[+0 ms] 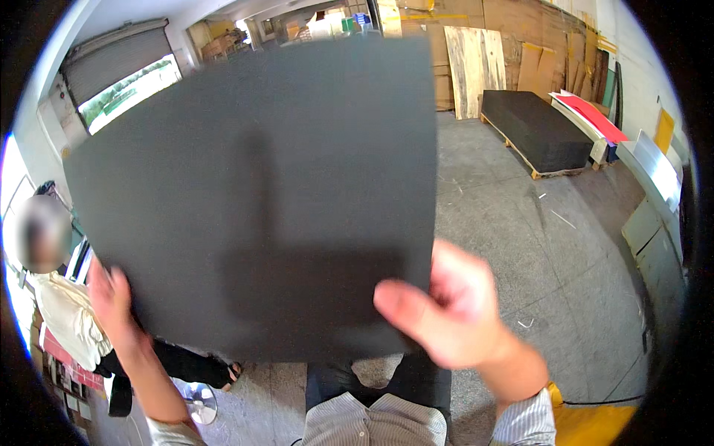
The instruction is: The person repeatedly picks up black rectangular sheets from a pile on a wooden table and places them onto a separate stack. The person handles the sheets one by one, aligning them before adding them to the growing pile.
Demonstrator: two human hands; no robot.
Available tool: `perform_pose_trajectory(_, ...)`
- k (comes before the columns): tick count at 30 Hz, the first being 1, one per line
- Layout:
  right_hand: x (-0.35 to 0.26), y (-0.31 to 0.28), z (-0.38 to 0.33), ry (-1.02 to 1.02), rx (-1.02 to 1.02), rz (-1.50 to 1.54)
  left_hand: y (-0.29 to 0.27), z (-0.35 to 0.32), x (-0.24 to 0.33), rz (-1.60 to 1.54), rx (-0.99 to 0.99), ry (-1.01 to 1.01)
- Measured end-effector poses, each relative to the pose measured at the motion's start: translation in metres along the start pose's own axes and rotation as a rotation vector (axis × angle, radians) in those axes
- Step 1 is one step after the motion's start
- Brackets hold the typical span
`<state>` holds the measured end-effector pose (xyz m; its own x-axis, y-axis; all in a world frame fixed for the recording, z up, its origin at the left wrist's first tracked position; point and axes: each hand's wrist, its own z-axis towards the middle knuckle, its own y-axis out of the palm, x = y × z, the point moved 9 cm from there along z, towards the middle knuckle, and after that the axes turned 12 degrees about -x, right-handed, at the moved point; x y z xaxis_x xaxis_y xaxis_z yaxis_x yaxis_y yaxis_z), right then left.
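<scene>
- Overhead, head view: I hold a dark grey sheet [253, 193] upright before me, fingers of my right hand [446, 312] clamped on its lower right corner.
- My left hand [111, 297] grips the lower left edge; the sheet rises above both hands.

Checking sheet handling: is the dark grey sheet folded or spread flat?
Spread flat: the dark grey sheet shows no fold, held up by the left hand and right hand at its lower corners.

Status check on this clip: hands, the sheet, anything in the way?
Left hand and right hand grip the dark grey sheet by its lower corners. Sheet raised, blocking most of the view. Another person seated close at left.
</scene>
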<state>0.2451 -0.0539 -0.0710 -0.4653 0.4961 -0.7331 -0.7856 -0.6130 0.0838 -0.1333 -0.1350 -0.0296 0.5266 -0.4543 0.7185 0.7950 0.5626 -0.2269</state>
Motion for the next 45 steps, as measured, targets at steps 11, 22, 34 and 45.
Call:
perform_pose_trajectory(11, -0.005, -0.098, 0.15, 0.343, 0.163, -0.34, 0.12, 0.227, 0.005, 0.21, -0.531, -0.019)
perform_pose_trajectory(22, -0.017, -0.126, 0.079, -0.1, 0.319, -0.515, 0.16, 0.199, -0.045, 0.26, -0.662, -0.167)
perform_pose_trajectory(34, 0.039, -0.101, 0.061, 0.006, 0.093, -0.066, 0.167, 0.199, -0.047, 0.255, -0.709, -0.216)
perform_pose_trajectory(45, 0.029, -0.1, 0.055, -0.258, 0.287, -0.378, 0.163, 0.2, -0.046, 0.303, -0.666, -0.22)
